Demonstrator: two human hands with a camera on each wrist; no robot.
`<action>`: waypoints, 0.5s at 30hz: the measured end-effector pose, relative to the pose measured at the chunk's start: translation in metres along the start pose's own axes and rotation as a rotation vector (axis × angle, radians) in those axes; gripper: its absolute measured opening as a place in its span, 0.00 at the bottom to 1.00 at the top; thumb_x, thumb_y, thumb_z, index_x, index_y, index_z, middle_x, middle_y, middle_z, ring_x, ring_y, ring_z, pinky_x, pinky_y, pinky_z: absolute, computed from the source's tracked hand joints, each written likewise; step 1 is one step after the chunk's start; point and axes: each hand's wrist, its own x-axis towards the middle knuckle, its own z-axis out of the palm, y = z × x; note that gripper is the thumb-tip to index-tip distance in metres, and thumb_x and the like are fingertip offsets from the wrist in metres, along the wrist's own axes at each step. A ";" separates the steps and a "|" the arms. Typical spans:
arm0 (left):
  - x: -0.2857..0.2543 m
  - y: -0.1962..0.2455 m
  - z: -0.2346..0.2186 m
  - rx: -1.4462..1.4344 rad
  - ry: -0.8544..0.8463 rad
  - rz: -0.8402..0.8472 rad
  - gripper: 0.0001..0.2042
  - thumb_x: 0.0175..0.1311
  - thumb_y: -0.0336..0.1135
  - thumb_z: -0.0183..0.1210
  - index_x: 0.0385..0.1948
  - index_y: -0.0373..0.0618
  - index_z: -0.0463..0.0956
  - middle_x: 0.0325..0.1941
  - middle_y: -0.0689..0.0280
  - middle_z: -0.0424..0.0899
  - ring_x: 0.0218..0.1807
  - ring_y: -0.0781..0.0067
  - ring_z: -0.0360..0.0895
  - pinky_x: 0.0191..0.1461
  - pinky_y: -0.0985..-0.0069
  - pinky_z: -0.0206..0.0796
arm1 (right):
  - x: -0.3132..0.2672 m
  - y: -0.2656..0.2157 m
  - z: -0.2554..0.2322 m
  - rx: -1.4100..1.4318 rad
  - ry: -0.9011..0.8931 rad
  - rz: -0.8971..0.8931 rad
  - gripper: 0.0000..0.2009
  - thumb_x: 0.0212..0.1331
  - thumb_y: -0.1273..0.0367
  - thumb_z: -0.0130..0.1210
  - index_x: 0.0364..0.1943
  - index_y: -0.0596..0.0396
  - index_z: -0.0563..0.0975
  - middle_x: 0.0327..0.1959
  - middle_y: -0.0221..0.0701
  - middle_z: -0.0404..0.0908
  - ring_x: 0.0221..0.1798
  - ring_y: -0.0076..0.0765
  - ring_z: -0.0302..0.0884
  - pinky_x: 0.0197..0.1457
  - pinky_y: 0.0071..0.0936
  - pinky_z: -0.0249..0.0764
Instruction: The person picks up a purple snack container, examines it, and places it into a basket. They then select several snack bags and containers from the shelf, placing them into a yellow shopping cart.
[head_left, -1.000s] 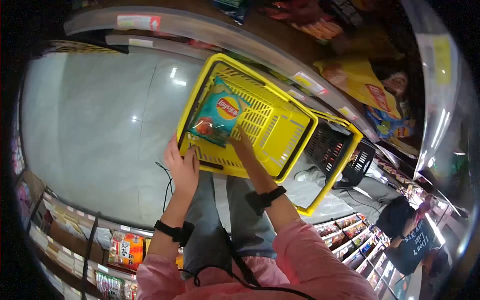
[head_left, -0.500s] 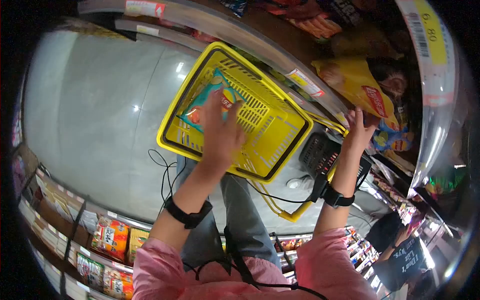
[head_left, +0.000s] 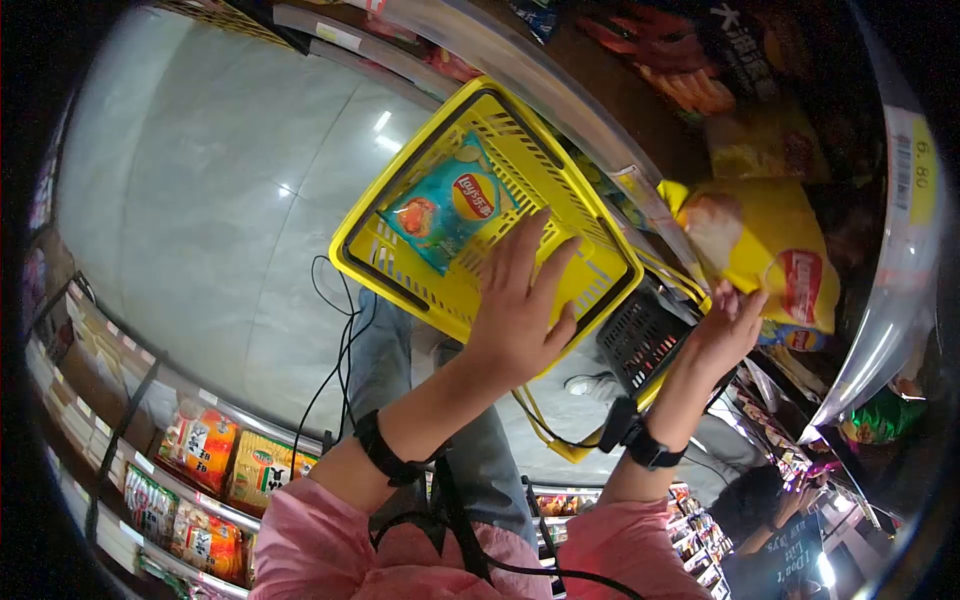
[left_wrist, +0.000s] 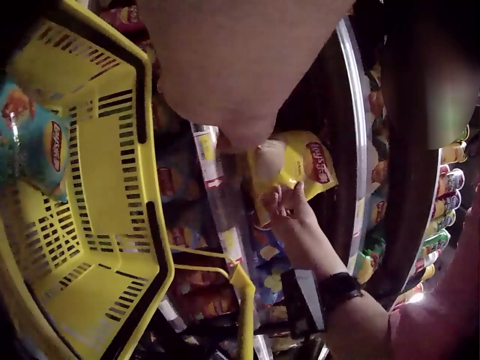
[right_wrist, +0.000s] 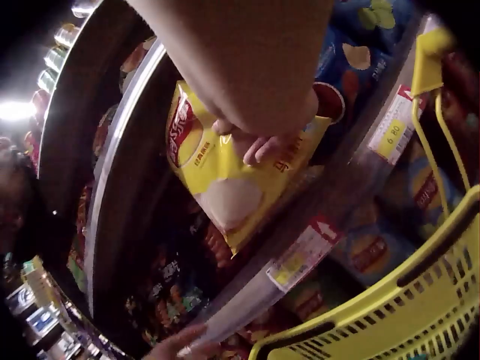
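My right hand (head_left: 728,332) pinches the lower edge of a yellow bag of potato chips (head_left: 765,250) at the shelf on the right. In the right wrist view its fingers curl against the front of that bag (right_wrist: 232,202), which tilts over the shelf edge. My left hand (head_left: 525,320) is held with fingers spread above the near right part of a yellow shopping basket (head_left: 345,240), gripping nothing. Inside the basket lies a teal bag of potato chips (head_left: 440,205), its front facing up.
Shelf edges with price tags (right_wrist: 304,255) run beside the basket, with more snack bags below. A black basket (head_left: 640,340) stands past the yellow one. Packaged food (head_left: 200,445) fills the shelf at lower left. Another person (head_left: 770,520) is at lower right. Cables (head_left: 345,350) hang near my legs.
My right hand has left the yellow basket, reached to the shelf and taken hold of the yellow chip bag, which has shifted outward. My left hand has come off the rim and moved right over the basket.
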 end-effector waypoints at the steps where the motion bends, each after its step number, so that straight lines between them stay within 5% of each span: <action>1: 0.004 0.005 -0.007 -0.059 0.016 0.019 0.27 0.45 0.29 0.52 0.53 0.39 0.57 0.60 0.49 0.51 0.61 0.45 0.48 0.60 0.54 0.39 | -0.014 0.000 0.005 -0.009 0.014 -0.018 0.08 0.56 0.68 0.47 0.33 0.61 0.68 0.32 0.37 0.74 0.32 0.32 0.72 0.36 0.26 0.69; 6: 0.000 -0.002 -0.012 -0.018 0.041 0.049 0.28 0.50 0.35 0.49 0.55 0.35 0.53 0.60 0.49 0.52 0.62 0.48 0.47 0.62 0.58 0.38 | -0.086 0.049 0.004 -0.099 -0.102 0.075 0.09 0.55 0.69 0.47 0.36 0.61 0.70 0.33 0.36 0.74 0.33 0.30 0.71 0.35 0.26 0.69; 8: -0.011 -0.017 -0.005 0.107 -0.014 -0.025 0.29 0.52 0.37 0.47 0.56 0.34 0.50 0.60 0.48 0.52 0.61 0.47 0.48 0.62 0.60 0.38 | -0.120 0.063 0.012 -0.256 -0.150 0.120 0.05 0.53 0.75 0.46 0.29 0.62 0.73 0.31 0.34 0.75 0.34 0.27 0.71 0.39 0.24 0.68; 11: -0.028 -0.048 0.007 0.080 0.051 -0.248 0.30 0.52 0.40 0.49 0.56 0.35 0.51 0.57 0.48 0.56 0.60 0.45 0.49 0.61 0.54 0.37 | -0.160 0.093 0.019 -0.166 -0.193 0.398 0.06 0.53 0.73 0.48 0.28 0.63 0.74 0.30 0.35 0.76 0.32 0.27 0.74 0.38 0.22 0.69; 15: -0.045 -0.088 0.008 0.232 0.005 -0.338 0.30 0.52 0.41 0.49 0.54 0.33 0.52 0.55 0.48 0.58 0.60 0.46 0.50 0.61 0.53 0.37 | -0.183 0.123 0.033 -0.154 -0.256 0.777 0.12 0.57 0.67 0.45 0.29 0.65 0.74 0.29 0.38 0.77 0.30 0.30 0.76 0.37 0.24 0.72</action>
